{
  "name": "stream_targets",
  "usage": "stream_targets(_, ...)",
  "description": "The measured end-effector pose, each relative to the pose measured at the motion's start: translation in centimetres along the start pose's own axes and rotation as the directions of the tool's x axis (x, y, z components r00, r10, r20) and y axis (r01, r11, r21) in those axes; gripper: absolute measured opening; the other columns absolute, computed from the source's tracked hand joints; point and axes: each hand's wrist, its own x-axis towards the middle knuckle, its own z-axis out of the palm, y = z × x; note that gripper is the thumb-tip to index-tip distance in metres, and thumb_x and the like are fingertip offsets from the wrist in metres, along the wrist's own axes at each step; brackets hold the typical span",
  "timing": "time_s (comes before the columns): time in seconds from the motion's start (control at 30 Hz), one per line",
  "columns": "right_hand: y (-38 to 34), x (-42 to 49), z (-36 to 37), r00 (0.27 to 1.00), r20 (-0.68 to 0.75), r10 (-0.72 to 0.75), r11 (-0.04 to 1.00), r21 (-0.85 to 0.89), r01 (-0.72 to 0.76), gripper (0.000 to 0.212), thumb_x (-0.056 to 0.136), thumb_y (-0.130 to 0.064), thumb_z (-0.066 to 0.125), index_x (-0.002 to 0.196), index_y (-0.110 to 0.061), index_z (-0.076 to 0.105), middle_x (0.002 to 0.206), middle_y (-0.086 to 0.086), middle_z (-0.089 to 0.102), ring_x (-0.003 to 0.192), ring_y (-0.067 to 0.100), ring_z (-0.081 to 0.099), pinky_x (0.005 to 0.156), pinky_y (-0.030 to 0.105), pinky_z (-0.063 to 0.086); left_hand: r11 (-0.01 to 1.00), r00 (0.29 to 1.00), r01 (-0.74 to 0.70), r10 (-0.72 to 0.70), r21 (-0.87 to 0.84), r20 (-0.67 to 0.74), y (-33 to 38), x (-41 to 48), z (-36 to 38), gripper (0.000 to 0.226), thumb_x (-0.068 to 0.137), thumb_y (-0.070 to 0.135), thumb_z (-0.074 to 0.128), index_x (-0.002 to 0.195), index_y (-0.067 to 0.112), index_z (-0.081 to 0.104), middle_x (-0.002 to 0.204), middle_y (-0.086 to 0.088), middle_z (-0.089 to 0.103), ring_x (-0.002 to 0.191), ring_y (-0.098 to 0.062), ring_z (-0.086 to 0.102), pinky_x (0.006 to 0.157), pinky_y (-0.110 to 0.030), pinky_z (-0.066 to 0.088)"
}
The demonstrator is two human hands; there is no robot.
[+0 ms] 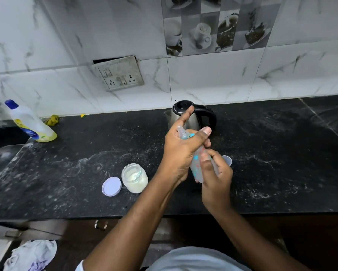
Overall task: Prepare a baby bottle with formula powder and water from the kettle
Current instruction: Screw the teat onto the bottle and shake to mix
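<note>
A clear baby bottle (196, 163) with blue and red prints is held tilted above the black counter (86, 153). My left hand (181, 147) wraps around its top, over the blue collar and the teat. My right hand (216, 173) grips the lower body. The bottle is blurred, and I cannot tell what is inside. Behind my hands stands the steel kettle (193, 117) with a black lid and handle. An open jar of formula powder (134, 178) sits to the left, its white lid (111, 186) lying beside it.
A small clear cap (227, 160) rests on the counter right of my hands. A dish soap bottle (30, 122) leans by the sink (0, 153) at the far left. A socket plate (119, 75) is on the tiled wall. The counter's front edge runs below my wrists.
</note>
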Motion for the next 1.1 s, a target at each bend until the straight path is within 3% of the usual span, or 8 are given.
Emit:
stream_targets(0.1,-1.2,0.2,0.8,0.98,0.043,0.192,0.965,0.172,-0.196,0.038,0.095,-0.048,0.061,0.084,-0.013,0.069,0.066,0.002,0.058,0.054,0.016,0.049,0.046,0.026,0.037,0.999,0.997,0.035,-0.032,-0.042,0.064,0.4,0.2,-0.5,0.071,0.097,-0.01,0.068,0.156,0.024,0.05,0.062,-0.005,0.065,0.063,-0.02,0.064,0.069,-0.031,0.059)
stream_targets(0.27,-1.9,1.1,0.7,0.79,0.297,0.536,0.718,0.332,-0.612,0.057,0.084,-0.066,0.067,0.104,-0.013,0.07,0.066,0.014,0.057,0.037,0.013,0.043,0.035,0.015,0.024,0.999,0.991,0.015,-0.011,-0.03,0.13,0.7,0.1,-1.2,0.066,0.087,0.002,0.073,0.146,0.028,0.057,0.059,0.003,0.067,0.064,-0.017,0.068,0.069,-0.03,0.059)
stream_targets(0.6,-1.2,2.1,-0.5,0.542,0.543,0.642,0.45,0.305,-0.839,0.047,0.086,-0.051,0.049,0.073,-0.013,0.072,0.059,0.01,0.053,0.028,0.01,0.035,0.035,0.012,0.019,0.993,0.975,-0.054,0.029,0.107,0.219,0.1,0.6,-1.5,0.064,0.087,0.003,0.078,0.144,0.024,0.061,0.061,0.002,0.067,0.062,-0.013,0.067,0.089,-0.044,0.055)
stream_targets(0.77,0.6,2.1,-1.4,0.523,0.556,0.647,0.381,0.358,-0.852,0.044,0.083,-0.05,0.053,0.078,-0.011,0.072,0.055,0.006,0.055,0.026,0.01,0.036,0.033,0.012,0.022,0.981,0.974,-0.002,-0.042,0.193,0.223,-2.9,-0.9,-3.3,0.094,0.081,0.028,0.081,0.163,0.022,0.035,0.126,-0.007,0.076,0.111,-0.02,0.072,0.097,-0.034,0.058)
stream_targets(0.83,1.8,2.2,-1.5,0.516,0.563,0.646,0.424,0.298,-0.855,0.043,0.09,-0.048,0.051,0.084,-0.016,0.077,0.058,0.004,0.061,0.029,0.011,0.044,0.034,0.014,0.025,0.97,0.984,0.073,-0.109,0.232,0.144,-4.5,-2.5,-3.8,0.079,0.078,0.038,0.082,0.15,0.019,0.055,0.132,0.0,0.073,0.117,-0.02,0.069,0.091,-0.031,0.059)
stream_targets(0.93,3.8,3.2,-2.7,0.671,0.306,0.675,0.732,-0.397,-0.554,0.042,0.102,-0.051,0.039,0.088,-0.031,0.072,0.065,0.003,0.07,0.044,0.018,0.059,0.038,0.031,0.043,0.951,0.996,0.089,-0.089,0.296,-0.015,-6.3,-2.9,-5.0,0.054,0.078,0.038,0.087,0.122,0.013,0.073,0.129,0.0,0.078,0.112,-0.013,0.075,0.091,-0.026,0.058)
stream_targets(1.0,5.8,4.8,-5.2,0.89,0.131,0.437,0.557,-0.816,-0.153,0.023,0.1,-0.043,0.053,0.091,-0.025,0.064,0.079,0.003,0.073,0.073,0.026,0.071,0.064,0.045,0.057,0.924,0.994,0.096,-0.069,0.37,-0.085,-7.0,-2.0,-5.9,0.044,0.076,0.036,0.092,0.107,0.012,0.073,0.108,0.003,0.082,0.092,-0.007,0.074,0.082,-0.022,0.056)
stream_targets(1.1,8.5,7.9,-9.8,0.988,0.027,0.153,0.295,-0.955,-0.02,0.034,0.095,-0.035,0.07,0.124,-0.02,0.06,0.126,0.007,0.066,0.118,0.034,0.057,0.094,0.049,0.049,0.896,0.979,0.184,-0.131,0.405,-0.155,-8.3,-1.2,-6.6,0.063,0.069,0.047,0.095,0.104,0.003,0.068,0.091,-0.001,0.074,0.083,-0.011,0.067,0.078,-0.03,0.055)
